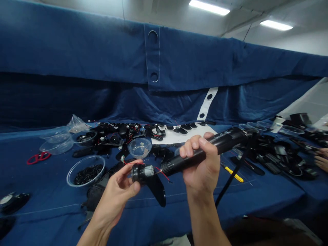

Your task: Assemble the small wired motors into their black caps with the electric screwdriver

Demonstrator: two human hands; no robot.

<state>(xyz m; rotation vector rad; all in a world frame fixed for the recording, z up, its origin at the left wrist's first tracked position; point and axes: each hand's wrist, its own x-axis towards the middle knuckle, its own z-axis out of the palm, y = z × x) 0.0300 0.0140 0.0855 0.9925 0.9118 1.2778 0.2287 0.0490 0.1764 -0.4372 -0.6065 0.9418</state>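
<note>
My left hand (123, 186) grips a round black motor housing (138, 173) with a small silver motor, thin red wires and a black blade (156, 189) pointing down and to the right. My right hand (201, 162) is wrapped round a black electric screwdriver (228, 138), held at a slant with its ribbed nose down to the left. Its thin bit reaches to the silver motor; I cannot tell whether it touches a screw. From the tool's back end a black cord (237, 171) hangs down.
Behind my left hand stand a clear bowl of small black parts (88, 174) and a clear bowl of tiny pieces (139, 150). Red-handled scissors (38, 158) lie at left, a yellow-handled tool (234, 175) at right. Black parts cover the back. Another person's hand (321, 160) shows at far right.
</note>
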